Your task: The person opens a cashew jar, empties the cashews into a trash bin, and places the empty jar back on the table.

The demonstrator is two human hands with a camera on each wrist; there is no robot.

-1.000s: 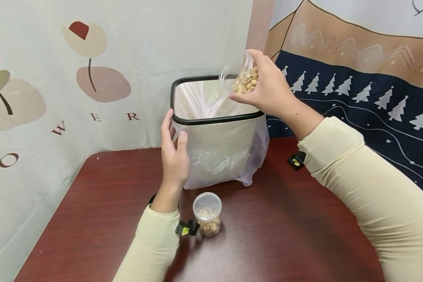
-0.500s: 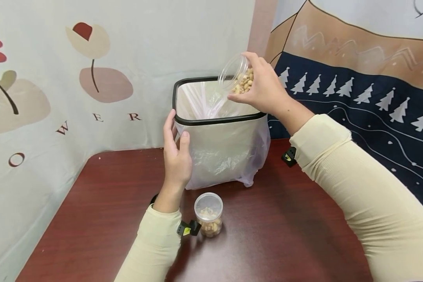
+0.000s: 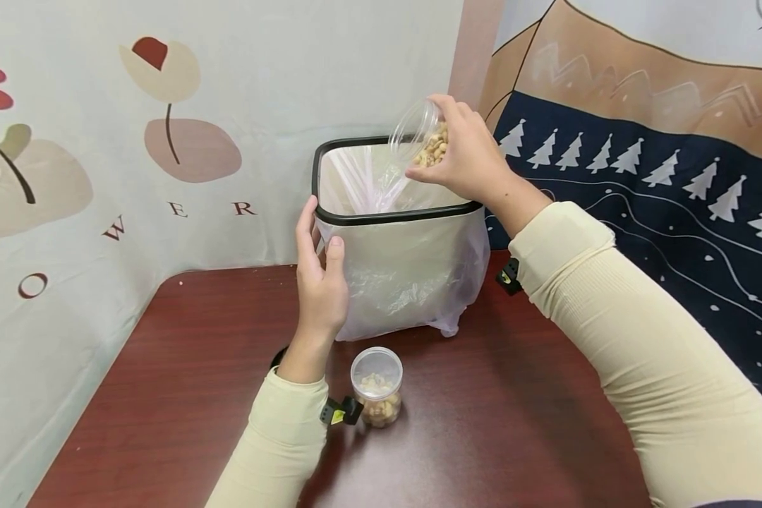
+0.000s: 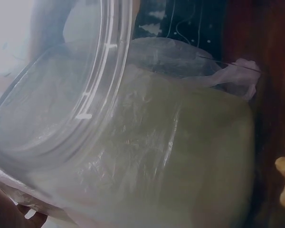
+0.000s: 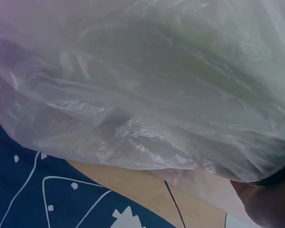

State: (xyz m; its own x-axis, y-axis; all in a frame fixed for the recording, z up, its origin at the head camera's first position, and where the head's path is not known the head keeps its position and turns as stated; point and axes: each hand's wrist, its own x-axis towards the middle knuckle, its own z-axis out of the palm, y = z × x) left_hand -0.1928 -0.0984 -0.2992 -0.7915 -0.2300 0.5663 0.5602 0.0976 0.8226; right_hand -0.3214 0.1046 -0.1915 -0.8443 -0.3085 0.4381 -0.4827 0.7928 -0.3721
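My right hand (image 3: pixel 473 155) grips a clear plastic jar (image 3: pixel 413 134) tipped on its side, mouth facing left, above the bin's opening. Pale nuts (image 3: pixel 434 147) lie inside it near the fingers. The bin (image 3: pixel 394 264) has a black rim (image 3: pixel 394 218) and a thin, translucent lilac bag lining it and hanging over its outside. At the bin's left corner my left hand (image 3: pixel 320 282) rests against the side, fingers extended up to the rim and thumb raised in front. A second clear jar of nuts (image 3: pixel 377 386) stands upright beside my left wrist; its rim (image 4: pixel 116 61) looms large in the left wrist view.
The bin stands toward the back of a dark red wooden table (image 3: pixel 228 353). Behind it hang a pale flower-print cloth (image 3: pixel 279 85) and, at right, a navy cloth with white trees (image 3: pixel 609 169). A small black wrist device (image 3: pixel 509 276) hangs under the right sleeve.
My right hand has drifted slightly left with the tipped jar, farther over the bin. The left hand stays at the bin's corner, and the standing jar keeps its place.
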